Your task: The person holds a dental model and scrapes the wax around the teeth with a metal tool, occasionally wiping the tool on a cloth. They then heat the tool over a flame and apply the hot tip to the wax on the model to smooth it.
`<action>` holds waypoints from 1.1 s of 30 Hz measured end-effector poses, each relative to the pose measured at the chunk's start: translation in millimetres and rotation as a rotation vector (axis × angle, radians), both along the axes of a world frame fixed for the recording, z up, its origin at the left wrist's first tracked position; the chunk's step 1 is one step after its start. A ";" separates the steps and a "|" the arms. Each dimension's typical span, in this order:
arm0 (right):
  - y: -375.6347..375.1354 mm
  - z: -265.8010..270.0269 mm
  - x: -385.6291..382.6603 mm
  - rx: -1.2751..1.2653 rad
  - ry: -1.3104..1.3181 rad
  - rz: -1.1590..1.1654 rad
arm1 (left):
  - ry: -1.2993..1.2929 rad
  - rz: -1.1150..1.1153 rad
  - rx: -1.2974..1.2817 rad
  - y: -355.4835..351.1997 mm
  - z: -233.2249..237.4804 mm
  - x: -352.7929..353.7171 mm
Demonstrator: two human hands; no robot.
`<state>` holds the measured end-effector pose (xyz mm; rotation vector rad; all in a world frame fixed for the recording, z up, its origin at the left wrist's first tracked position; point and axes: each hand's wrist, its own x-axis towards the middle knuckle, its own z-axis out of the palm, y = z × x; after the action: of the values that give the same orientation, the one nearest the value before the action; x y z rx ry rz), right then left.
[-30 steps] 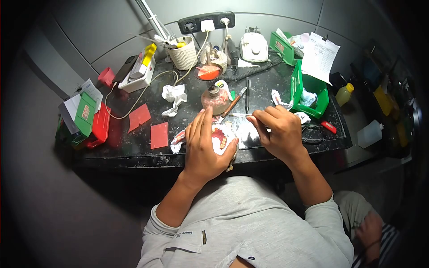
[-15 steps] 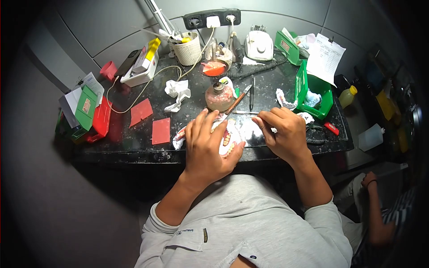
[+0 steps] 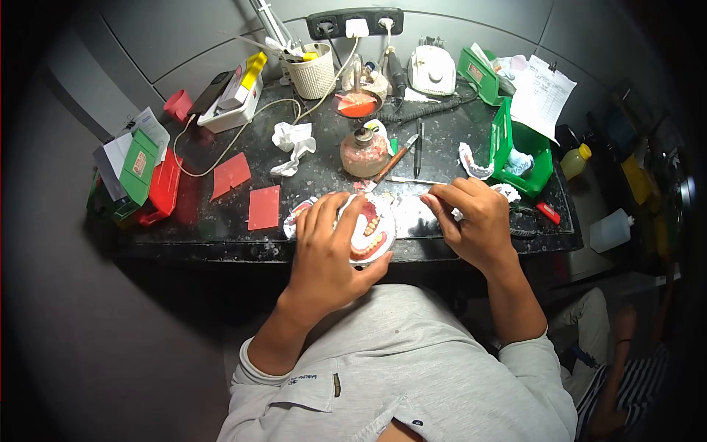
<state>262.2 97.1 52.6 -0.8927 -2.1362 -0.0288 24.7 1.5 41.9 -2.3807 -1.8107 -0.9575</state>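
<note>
My left hand (image 3: 324, 239) is wrapped round a dental plaster model (image 3: 387, 217) with pink wax and yellowish teeth on it, held over the table's front edge. Its teeth face up, and my fingers cover its left side. To the right, my right hand (image 3: 477, 217) hovers with thumb and fingertips pinched together; whatever they hold, if anything, is hidden. Beyond the model stands a glass spirit lamp (image 3: 364, 157). A brown-handled wax knife (image 3: 398, 156), a black pen-like tool (image 3: 420, 151) and a thin metal instrument (image 3: 416, 180) lie near it.
Pink wax sheets (image 3: 264, 208) and crumpled tissue (image 3: 293, 144) lie left. At right are a horseshoe-shaped plaster cast (image 3: 475, 163), a green box (image 3: 541, 166) and a red object (image 3: 548, 212). A white basket (image 3: 312, 77) stands behind. Another person's striped clothing (image 3: 641, 383) shows lower right.
My left hand has shifted slightly left and turned the model, so more of its teeth and pink wax show. My right hand stays pinched in nearly the same place.
</note>
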 end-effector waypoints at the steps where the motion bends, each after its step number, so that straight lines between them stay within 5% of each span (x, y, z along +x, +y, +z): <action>1: -0.7 0.3 0.3 -0.010 -0.011 0.013 | -0.014 -0.019 0.004 -0.4 2.4 -4.6; 19: -15.8 27.2 -25.6 0.096 -0.333 0.284 | -0.163 -0.051 -0.180 -17.2 20.1 -65.3; 22: -21.8 31.9 -30.3 0.131 -0.385 0.299 | 0.042 -0.039 0.085 -17.7 9.1 -60.4; 25: -26.0 36.0 -33.9 0.151 -0.428 0.322 | -0.126 -0.111 0.104 -18.1 -0.1 -39.0; 33: -42.3 41.1 -37.8 0.184 -0.564 0.331 | -0.086 -0.071 0.173 -4.7 -27.7 -21.3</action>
<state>224.5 54.8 93.7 -0.4423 -2.7261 -0.3383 3.4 -3.2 14.3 -2.3472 -1.6038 -1.1883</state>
